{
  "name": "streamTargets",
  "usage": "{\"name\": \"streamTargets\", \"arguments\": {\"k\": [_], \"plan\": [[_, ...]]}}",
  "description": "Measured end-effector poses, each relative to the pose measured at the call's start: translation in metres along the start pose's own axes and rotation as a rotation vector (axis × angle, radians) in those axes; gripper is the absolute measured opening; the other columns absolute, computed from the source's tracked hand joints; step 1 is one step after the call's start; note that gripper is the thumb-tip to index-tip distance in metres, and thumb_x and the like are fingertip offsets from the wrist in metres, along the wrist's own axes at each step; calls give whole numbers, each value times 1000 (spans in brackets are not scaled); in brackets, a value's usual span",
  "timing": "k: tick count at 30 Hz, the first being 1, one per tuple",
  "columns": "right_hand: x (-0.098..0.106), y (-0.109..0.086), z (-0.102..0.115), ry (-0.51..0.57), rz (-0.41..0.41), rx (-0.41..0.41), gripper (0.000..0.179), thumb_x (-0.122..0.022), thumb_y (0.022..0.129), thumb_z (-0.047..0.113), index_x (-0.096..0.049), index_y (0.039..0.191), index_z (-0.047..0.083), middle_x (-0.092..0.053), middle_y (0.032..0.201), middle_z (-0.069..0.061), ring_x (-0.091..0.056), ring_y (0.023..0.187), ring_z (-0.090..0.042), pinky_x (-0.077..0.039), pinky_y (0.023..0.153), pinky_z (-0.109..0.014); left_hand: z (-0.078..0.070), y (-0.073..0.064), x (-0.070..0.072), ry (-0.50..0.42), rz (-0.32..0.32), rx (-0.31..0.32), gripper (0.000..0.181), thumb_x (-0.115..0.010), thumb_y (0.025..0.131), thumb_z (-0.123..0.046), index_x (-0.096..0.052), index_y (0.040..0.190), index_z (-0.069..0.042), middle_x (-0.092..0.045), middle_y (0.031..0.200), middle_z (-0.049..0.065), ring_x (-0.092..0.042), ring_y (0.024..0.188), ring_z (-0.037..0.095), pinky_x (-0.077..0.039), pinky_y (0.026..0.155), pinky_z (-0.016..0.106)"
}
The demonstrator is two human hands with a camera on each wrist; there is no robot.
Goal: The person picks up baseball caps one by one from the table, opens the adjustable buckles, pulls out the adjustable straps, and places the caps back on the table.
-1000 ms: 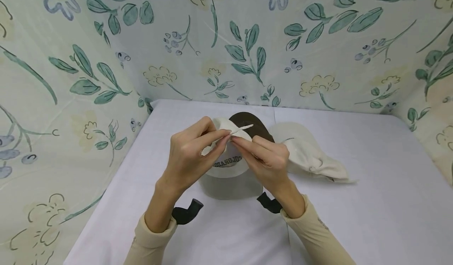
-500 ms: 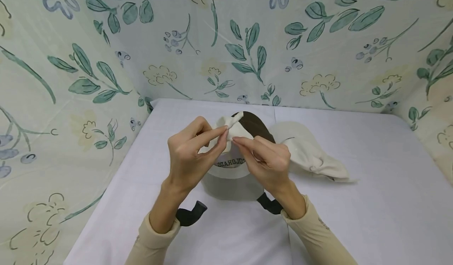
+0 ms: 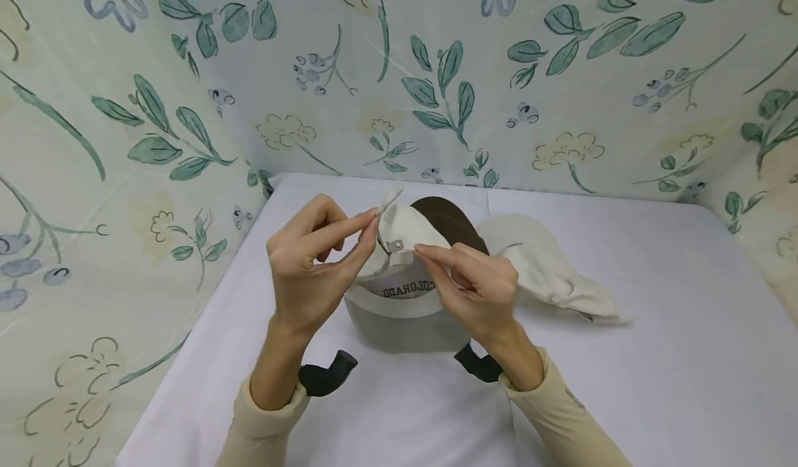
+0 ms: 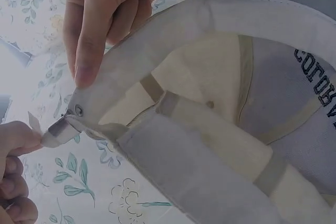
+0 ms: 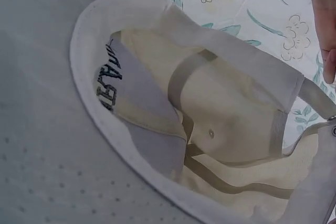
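The left hand [image 3: 316, 262] pinches the strap [image 3: 391, 198] of a pale cap [image 3: 405, 328]; the right hand [image 3: 472, 283] pinches its edge.

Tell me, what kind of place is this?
Probably a small indoor work corner, maybe set up for filming: there's a table covered in white, flowery sheeting behind it and at its sides, and a pale cap being handled.
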State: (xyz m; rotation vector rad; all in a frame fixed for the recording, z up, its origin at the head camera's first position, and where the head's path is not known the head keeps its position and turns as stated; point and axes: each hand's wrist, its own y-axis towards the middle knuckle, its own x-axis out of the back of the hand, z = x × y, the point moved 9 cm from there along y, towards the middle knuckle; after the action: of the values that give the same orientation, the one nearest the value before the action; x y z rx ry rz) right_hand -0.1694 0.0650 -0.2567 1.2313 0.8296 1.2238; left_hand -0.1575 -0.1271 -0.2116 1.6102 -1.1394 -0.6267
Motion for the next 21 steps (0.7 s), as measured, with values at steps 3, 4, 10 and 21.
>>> {"name": "streamTargets", "arguments": {"k": [3,4,10,21], "plan": [[0,0,0,4,6,-1,14,-75,94,8,-81,88,-3,-36,50,6,-22,48,-4,-16,47,-17,-1,-1,-6,-4,22,4,16,-80,77,13,-82,90,5,-46,63,6,-39,57,13,-29,56,18],[1,0,0,5,6,-3,14,-75,95,8,-81,88,-3,-36,50,6,-22,48,-4,-16,47,-17,-1,-1,-6,-6,24,5,16,-81,77,12,-82,90,5,-45,63,6,-39,57,13,-29,56,18],[3,0,0,15,0,-8,16,-75,95,9,-80,87,-3,-36,50,6,-22,48,-4,-16,47,-16,-1,-1,-7,-13,17,3,15,-82,77,11,-82,91,5,-44,62,6,-37,57,11,-28,56,18],[4,3,0,52,-3,-17,18,-75,95,10,-80,85,-4,-35,50,6,-22,47,-3,-15,47,-16,2,-1,-9,-58,19,23,17,-82,76,13,-82,91,6,-44,62,5,-35,57,10,-25,54,18]]}}
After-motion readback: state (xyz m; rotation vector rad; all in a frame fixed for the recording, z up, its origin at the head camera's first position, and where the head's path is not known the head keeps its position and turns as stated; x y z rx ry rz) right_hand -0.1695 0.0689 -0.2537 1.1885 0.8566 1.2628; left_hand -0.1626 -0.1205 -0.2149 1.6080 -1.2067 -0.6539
